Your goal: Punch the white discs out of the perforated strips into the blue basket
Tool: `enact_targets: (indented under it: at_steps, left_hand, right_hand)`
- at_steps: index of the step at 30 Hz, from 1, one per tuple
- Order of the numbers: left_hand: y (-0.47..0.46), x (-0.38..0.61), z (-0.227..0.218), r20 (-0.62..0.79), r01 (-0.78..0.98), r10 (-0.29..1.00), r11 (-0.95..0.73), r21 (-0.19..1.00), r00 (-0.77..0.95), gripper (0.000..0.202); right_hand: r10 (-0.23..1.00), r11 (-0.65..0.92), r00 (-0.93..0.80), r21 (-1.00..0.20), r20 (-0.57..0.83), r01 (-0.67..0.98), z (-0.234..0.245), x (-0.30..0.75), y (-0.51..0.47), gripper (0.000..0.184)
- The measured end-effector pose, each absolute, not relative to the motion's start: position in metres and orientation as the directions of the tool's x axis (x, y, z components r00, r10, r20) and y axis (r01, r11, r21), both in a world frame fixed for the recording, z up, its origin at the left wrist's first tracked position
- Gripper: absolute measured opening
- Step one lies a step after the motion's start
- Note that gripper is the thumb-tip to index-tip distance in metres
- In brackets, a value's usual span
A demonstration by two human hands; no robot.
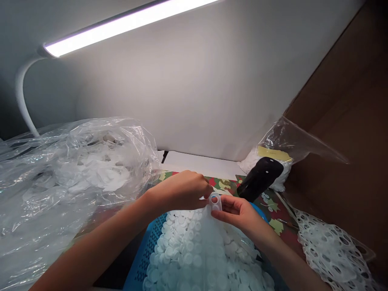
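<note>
My left hand (184, 190) and my right hand (238, 212) meet above a blue basket (142, 258) heaped with small white round discs (194, 250). Between the fingertips of both hands is a thin translucent white sheet (216, 202) with round holes in it, its strip hanging down over the heap. The left hand's fingers are closed in a pinch on the sheet's top edge. The right hand holds the same piece from below with thumb and fingers closed.
A large clear plastic bag (69, 182) with white pieces fills the left. A black tool (257, 178) leans at the right by a smaller bag (273, 157). Punched-out white sheet scrap (330, 250) lies at the right. A lamp bar (127, 22) glows above.
</note>
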State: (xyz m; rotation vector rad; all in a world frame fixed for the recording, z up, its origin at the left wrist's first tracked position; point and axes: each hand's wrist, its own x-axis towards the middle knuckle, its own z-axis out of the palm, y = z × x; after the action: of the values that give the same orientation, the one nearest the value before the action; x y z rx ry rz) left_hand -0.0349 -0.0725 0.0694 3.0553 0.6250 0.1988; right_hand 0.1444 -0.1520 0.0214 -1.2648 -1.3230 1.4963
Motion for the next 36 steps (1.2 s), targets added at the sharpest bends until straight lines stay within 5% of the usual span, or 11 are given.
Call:
enact_targets:
  at_steps: [11, 19, 31, 36]
  left_hand:
    - [-0.076, -0.029, 0.064, 0.108, 0.364, 0.356, -0.929, -0.061, 0.928, 0.020]
    - [-0.072, -0.031, 0.070, 0.145, 0.404, 0.414, -0.910, 0.096, 0.898, 0.009]
    - [-0.059, -0.035, 0.067, 0.110, 0.304, 0.369, -0.874, 0.379, 0.923, 0.008]
    - [-0.067, -0.028, 0.063, 0.124, 0.386, 0.412, -0.903, 0.188, 0.903, 0.011]
  right_hand:
    - [0.962, -0.074, -0.254, -0.990, -0.103, 0.120, 0.024, 0.143, -0.154, 0.032]
    - [0.971, 0.025, -0.236, -0.969, -0.035, 0.246, 0.026, 0.142, -0.154, 0.019]
    - [0.975, -0.093, -0.179, -0.972, -0.133, 0.215, 0.028, 0.140, -0.156, 0.025]
    - [0.977, -0.111, -0.152, -0.965, -0.150, 0.237, 0.025, 0.140, -0.157, 0.027]
